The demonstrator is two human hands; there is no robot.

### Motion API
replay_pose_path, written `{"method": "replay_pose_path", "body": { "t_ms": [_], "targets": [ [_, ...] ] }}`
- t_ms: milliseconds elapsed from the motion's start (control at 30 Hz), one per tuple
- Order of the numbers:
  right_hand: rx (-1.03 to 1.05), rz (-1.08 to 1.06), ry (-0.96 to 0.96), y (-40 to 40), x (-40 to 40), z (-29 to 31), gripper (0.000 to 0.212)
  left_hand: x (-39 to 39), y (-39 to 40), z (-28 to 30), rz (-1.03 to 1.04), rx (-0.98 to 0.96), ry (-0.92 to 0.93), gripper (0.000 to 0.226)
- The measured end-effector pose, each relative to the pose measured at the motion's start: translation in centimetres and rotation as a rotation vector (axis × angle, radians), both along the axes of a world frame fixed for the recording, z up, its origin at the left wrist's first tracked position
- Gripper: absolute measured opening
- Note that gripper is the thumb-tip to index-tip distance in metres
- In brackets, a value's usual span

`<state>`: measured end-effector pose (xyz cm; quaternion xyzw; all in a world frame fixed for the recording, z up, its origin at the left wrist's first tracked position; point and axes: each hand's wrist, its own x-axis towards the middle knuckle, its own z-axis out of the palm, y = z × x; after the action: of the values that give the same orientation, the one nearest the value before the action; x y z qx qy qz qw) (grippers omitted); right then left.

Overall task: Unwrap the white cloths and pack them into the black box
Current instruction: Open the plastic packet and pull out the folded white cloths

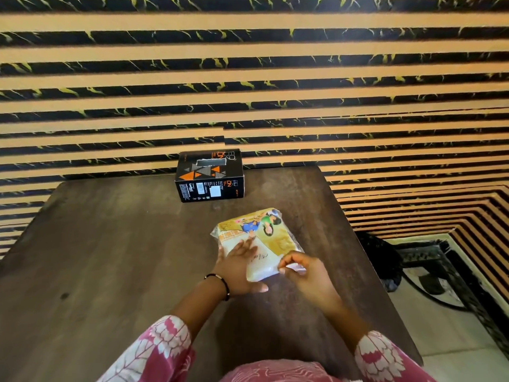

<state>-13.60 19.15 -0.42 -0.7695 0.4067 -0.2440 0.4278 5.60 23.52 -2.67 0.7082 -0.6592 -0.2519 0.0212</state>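
While the left hand presses flat, right fingers pinch the apparently still-sealed packet's near corner.

A dark brown wood-grain worktop stands against a striped wall. On it, at the far edge, sits a closed black box with orange triangles. Nearer lies a plastic-wrapped cloth packet, well apart from the box.

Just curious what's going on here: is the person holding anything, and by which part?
The right hand pinches the near corner of the plastic-wrapped packet; the left hand rests flat on it.
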Motion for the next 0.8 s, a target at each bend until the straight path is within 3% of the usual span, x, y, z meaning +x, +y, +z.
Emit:
{"method": "replay_pose_path", "body": {
  "t_ms": [167, 467, 800],
  "targets": [
    [-0.248, 0.085, 0.105, 2.2, -3.2, -2.8, 0.007, -0.8, 2.0, 0.6, -0.024, -0.181, 0.279, 0.079],
    [-0.312, 0.118, 0.249, 3.8, -4.2, -6.4, 0.010, -3.8, 3.0, -0.2, -0.207, -0.122, -0.164, 0.048],
    [-0.540, 0.399, 0.438, 4.3, -5.7, -6.5, 0.014, -3.7, 3.7, -1.4, -0.369, -0.022, -0.201, 0.042]
  ]
}}
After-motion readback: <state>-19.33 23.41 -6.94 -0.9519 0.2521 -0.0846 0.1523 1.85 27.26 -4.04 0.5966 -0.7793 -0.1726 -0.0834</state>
